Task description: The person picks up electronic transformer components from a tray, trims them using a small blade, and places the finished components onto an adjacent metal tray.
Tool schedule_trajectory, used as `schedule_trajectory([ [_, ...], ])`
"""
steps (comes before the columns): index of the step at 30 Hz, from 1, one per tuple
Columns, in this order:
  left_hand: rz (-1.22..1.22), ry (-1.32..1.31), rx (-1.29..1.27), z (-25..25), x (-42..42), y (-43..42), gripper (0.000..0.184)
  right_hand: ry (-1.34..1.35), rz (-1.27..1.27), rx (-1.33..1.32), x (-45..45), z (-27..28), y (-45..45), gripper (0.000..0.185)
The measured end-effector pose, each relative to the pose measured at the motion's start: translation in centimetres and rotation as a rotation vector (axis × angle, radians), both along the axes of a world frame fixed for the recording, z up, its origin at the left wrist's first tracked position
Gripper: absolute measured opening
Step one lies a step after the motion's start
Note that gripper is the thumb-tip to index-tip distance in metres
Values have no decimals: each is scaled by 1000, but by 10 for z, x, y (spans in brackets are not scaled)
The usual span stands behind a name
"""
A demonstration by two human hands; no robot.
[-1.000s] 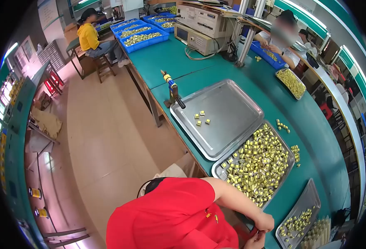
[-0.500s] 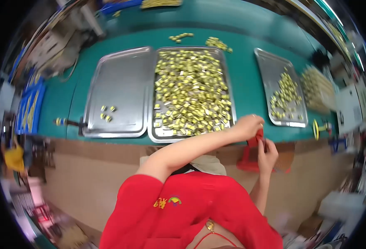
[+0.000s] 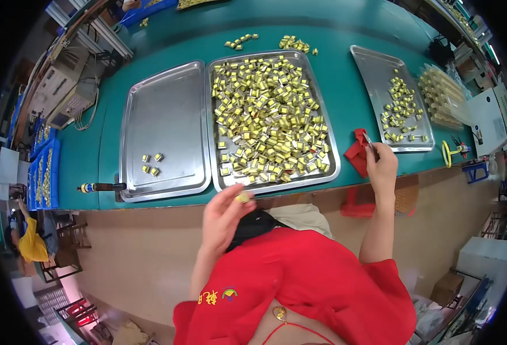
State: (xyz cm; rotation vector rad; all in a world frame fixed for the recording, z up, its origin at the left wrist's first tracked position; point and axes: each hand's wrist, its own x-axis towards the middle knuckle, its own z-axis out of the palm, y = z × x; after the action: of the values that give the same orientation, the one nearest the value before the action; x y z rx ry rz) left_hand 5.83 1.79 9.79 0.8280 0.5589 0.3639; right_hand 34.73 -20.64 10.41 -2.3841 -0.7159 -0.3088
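Observation:
My left hand (image 3: 219,221) is raised in front of the table edge, its fingers closed on a small yellow-wrapped component (image 3: 242,198). At the table's front right, my right hand (image 3: 383,167) grips a thin metal tool (image 3: 370,141), whose kind I cannot make out. The tool's tip is over or against a crumpled red cloth (image 3: 357,154). Many similar yellow components (image 3: 270,109) fill the middle metal tray (image 3: 332,155). Several more components (image 3: 151,164) lie near the front of the left metal tray (image 3: 164,109).
A right-hand tray (image 3: 368,75) holds more components, beside clear plastic packs (image 3: 440,95). A handled tool (image 3: 101,187) lies at the left tray's corner. Yellow-ringed tape (image 3: 447,154) stands at the right edge. A person in yellow (image 3: 32,241) is far left.
My left hand has moved away from the right hand and back to the left, now carrying a component. My right hand has moved up onto the table, and the red cloth now lies there.

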Motion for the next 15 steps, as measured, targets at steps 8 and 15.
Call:
schedule_trajectory([
  [8, 429, -17, -207, -42, -99, -6, 20, 179, 484, 97, -25, 21, 110, 18],
  [15, 258, -88, -288, -31, -85, 0, 25, 118, 574, 22, -19, 1, 156, 23],
])
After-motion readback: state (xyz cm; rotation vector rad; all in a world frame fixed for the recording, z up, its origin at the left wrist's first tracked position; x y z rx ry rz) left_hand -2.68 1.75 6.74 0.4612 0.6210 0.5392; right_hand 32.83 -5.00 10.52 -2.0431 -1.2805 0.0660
